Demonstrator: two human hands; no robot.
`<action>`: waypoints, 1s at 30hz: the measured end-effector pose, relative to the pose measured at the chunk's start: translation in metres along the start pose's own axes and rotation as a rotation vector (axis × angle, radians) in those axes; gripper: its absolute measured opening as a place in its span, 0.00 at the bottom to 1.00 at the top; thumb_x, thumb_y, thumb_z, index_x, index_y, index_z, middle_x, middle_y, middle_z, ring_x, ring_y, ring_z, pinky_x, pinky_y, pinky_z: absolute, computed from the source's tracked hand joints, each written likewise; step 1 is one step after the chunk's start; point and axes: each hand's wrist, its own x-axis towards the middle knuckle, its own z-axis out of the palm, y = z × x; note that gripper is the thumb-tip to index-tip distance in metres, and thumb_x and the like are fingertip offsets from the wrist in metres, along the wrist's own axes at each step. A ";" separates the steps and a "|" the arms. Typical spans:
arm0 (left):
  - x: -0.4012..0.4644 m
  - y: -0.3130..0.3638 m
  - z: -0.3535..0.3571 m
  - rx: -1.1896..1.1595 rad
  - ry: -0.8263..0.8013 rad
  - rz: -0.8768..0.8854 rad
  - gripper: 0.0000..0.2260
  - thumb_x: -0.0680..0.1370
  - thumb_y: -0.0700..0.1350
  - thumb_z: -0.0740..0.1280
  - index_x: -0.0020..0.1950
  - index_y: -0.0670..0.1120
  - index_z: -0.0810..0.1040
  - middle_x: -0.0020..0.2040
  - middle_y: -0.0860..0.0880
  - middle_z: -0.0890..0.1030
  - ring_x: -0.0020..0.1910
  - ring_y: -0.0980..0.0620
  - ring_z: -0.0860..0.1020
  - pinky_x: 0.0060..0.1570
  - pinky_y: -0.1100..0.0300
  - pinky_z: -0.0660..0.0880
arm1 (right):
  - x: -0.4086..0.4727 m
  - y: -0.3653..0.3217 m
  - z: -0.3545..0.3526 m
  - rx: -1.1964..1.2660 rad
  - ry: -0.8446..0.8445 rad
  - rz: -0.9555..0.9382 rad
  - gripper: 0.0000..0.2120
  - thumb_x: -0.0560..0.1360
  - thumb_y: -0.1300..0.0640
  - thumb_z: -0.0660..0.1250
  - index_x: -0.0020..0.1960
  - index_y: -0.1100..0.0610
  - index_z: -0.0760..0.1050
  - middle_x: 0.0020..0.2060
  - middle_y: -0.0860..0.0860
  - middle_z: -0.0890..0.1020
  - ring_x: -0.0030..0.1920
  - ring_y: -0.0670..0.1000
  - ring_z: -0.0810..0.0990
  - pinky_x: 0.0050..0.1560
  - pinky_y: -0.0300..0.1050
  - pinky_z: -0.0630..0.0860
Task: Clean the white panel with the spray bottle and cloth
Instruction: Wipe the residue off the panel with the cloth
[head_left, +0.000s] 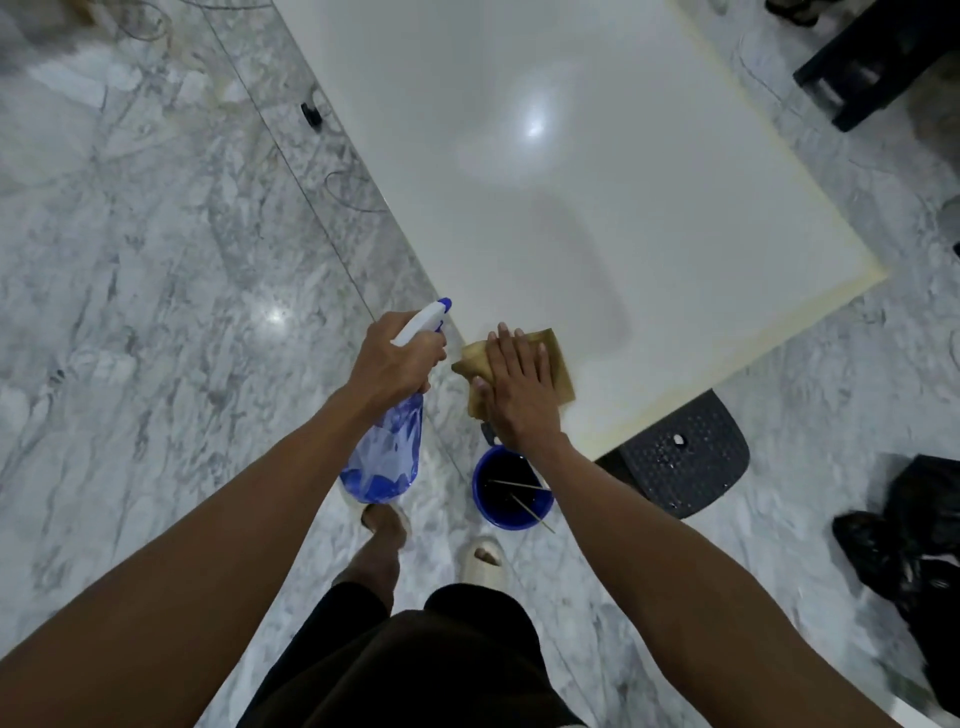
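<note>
A large glossy white panel (571, 171) lies flat in front of me, raised off the floor, its near corner by my hands. My left hand (397, 364) grips the neck of a clear blue spray bottle (387, 457) with a white and blue nozzle, held just left of the panel's near corner. My right hand (519, 387) lies flat with straight fingers on a folded tan cloth (558, 364), pressing it onto the panel near that corner.
A blue bucket (511, 488) with thin sticks in it stands on the marble floor under my right wrist. A black plastic stool (685, 460) sits under the panel's near edge. Black bags (914, 551) lie at right, another black stool (872, 67) at top right.
</note>
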 end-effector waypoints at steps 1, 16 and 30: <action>-0.010 -0.002 0.009 0.003 0.006 -0.001 0.07 0.73 0.39 0.63 0.40 0.40 0.80 0.39 0.40 0.83 0.22 0.56 0.74 0.26 0.60 0.74 | -0.013 0.005 0.001 -0.001 0.001 -0.006 0.31 0.83 0.42 0.41 0.82 0.57 0.50 0.82 0.53 0.52 0.81 0.55 0.48 0.80 0.58 0.43; -0.111 -0.022 0.087 -0.008 0.122 -0.020 0.08 0.76 0.36 0.62 0.44 0.36 0.81 0.44 0.37 0.85 0.23 0.50 0.75 0.27 0.58 0.76 | -0.129 0.044 0.017 -0.031 0.026 -0.097 0.28 0.83 0.48 0.53 0.81 0.55 0.57 0.80 0.53 0.59 0.80 0.55 0.56 0.78 0.62 0.54; -0.130 -0.009 0.078 -0.016 0.093 0.021 0.08 0.79 0.36 0.63 0.42 0.40 0.79 0.42 0.40 0.81 0.21 0.59 0.76 0.24 0.63 0.74 | -0.233 0.071 -0.008 0.951 -0.415 0.275 0.26 0.84 0.42 0.51 0.78 0.52 0.61 0.74 0.50 0.69 0.75 0.53 0.67 0.72 0.47 0.67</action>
